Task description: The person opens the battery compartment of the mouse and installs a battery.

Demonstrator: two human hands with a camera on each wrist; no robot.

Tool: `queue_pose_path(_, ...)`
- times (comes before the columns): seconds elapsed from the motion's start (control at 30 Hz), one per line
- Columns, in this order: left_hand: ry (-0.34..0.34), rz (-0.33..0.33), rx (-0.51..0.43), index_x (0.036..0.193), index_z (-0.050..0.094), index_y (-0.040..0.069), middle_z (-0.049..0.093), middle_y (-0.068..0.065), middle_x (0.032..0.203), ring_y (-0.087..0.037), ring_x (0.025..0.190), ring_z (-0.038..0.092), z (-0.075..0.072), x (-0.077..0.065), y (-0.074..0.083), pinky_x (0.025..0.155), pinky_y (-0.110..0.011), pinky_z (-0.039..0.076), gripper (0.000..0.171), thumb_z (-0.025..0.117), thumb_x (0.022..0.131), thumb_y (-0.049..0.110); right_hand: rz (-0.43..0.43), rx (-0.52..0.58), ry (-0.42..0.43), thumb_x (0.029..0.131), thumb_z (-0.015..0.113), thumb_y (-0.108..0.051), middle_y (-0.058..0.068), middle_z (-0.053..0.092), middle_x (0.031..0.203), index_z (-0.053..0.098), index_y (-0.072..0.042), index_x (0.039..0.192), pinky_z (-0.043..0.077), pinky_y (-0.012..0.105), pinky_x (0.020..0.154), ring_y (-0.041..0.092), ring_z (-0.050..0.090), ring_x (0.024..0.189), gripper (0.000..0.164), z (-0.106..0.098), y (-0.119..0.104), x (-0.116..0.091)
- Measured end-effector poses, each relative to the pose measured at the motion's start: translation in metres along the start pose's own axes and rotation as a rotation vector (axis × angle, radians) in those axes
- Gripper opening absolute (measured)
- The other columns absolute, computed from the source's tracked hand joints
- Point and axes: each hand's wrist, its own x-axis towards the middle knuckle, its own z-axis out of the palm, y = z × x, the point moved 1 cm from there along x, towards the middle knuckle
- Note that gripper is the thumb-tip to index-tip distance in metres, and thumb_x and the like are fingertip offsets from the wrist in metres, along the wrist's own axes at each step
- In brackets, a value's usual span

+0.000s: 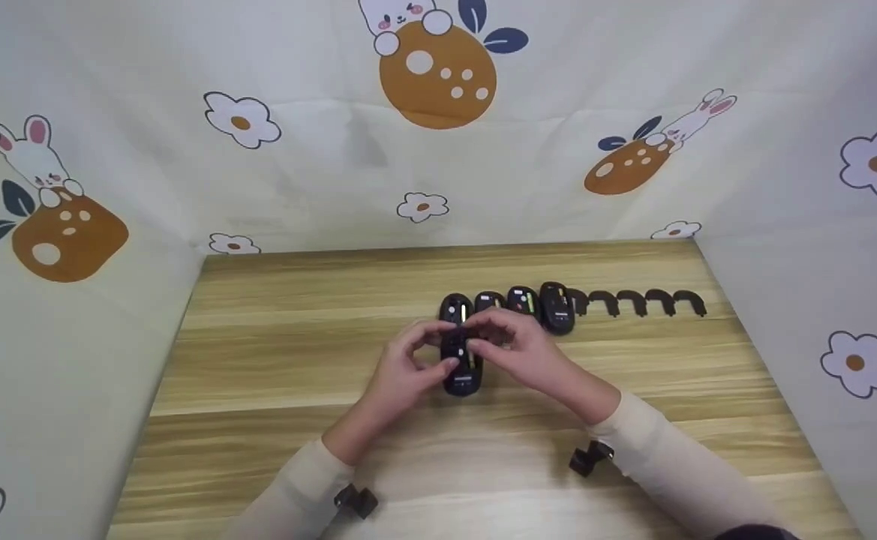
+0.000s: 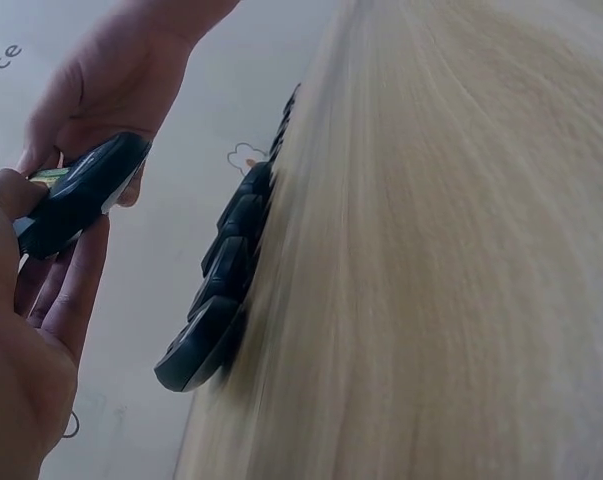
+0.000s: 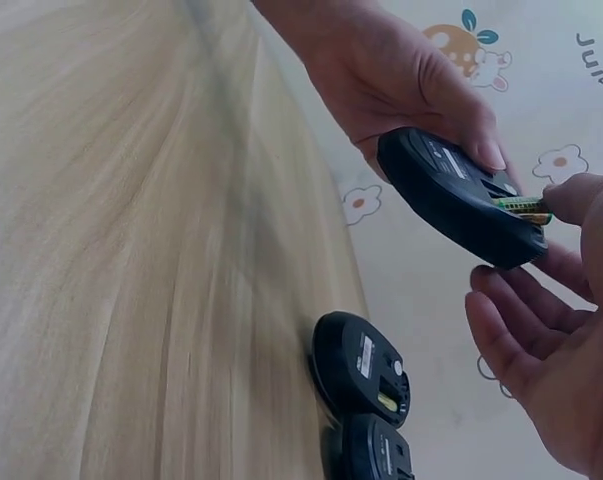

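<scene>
My left hand (image 1: 397,375) holds a black computer mouse (image 1: 462,381) with its underside turned up, raised off the table in both wrist views. In the right wrist view, a green-and-gold battery (image 3: 521,205) sits tilted at the mouse's battery slot, its end sticking out. The thumb of my right hand (image 3: 561,350) is on that end, with the other fingers curled below the mouse. Whether a second battery lies under it I cannot tell. Beyond the hands, several black mice (image 1: 557,307) lie belly-up in a row, and a battery (image 3: 388,401) shows in one's slot.
Several curved black battery covers (image 1: 632,302) line up to the right of the mice. A wood-grain table (image 1: 273,300) lies beneath, with patterned cloth (image 1: 318,180) rising at its back and sides. Small black devices (image 1: 592,456) are strapped to both wrists.
</scene>
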Motion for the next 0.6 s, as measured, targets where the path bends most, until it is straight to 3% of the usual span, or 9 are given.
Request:
queue_pose_path(0.27, -0.004, 0.022, 0.011, 0.137, 0.073, 0.011, 0.072, -0.006, 0.121, -0.026, 0.110, 0.070, 0.0000, -0.0003, 0.0013, 0.066, -0.036, 0.068, 0.047, 0.087, 0.092, 0.004, 0.024, 0.079, -0.016, 0.102, 0.080, -0.013, 0.007, 0.078, 0.113, 0.077, -0.009, 0.126, 0.067, 0.039, 0.089, 0.027, 0.074, 0.100, 0.025, 0.0022, 0.0002, -0.0014)
queue_pose_path(0.6, -0.024, 0.020, -0.037, 0.136, 0.073, 0.007, 0.071, -0.009, 0.124, -0.026, 0.111, 0.069, 0.0026, -0.0009, 0.0012, 0.069, -0.039, 0.069, 0.046, 0.089, 0.093, 0.005, -0.015, 0.031, 0.016, 0.100, 0.077, 0.000, 0.005, 0.078, 0.110, 0.077, -0.006, 0.121, 0.067, 0.037, 0.084, 0.024, 0.073, 0.095, 0.022, 0.0041, -0.0024, -0.0015)
